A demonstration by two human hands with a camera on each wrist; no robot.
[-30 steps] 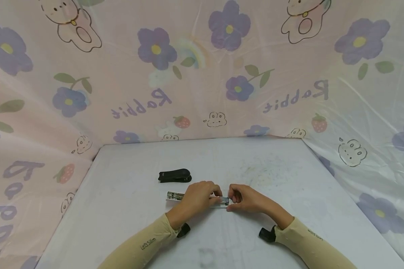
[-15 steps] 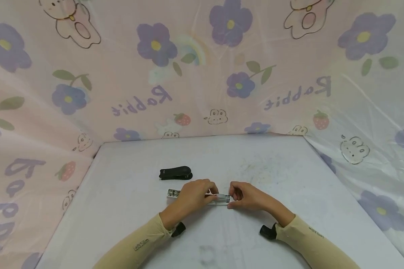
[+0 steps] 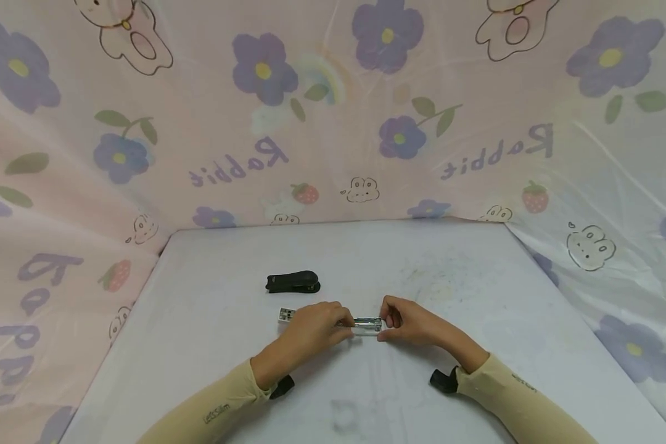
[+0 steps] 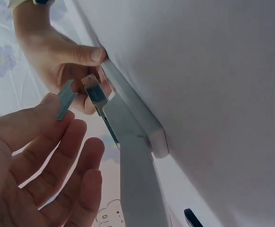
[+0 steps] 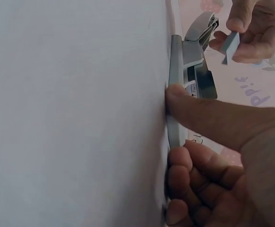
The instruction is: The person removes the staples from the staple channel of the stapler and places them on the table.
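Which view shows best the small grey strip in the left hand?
The left wrist view: the strip appears largest, its folded edge clear. The right wrist view shows it smaller; in the head view I cannot discern it.

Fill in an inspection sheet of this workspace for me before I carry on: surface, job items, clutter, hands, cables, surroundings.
Surface: white table, with faint greyish and coloured smudges.
Job items: light-coloured stapler, its top arm swung open; staple strip, held apart from the stapler.
Clutter: black stapler, lying beyond the open one, touched by neither hand.
Left hand: pinches the staple strip between thumb and fingers.
Right hand: holds one end of the open stapler's base.
Cables: nothing seen.
Surroundings: fabric backdrop behind and at both sides, printed with flowers, rabbits, strawberries and lettering.
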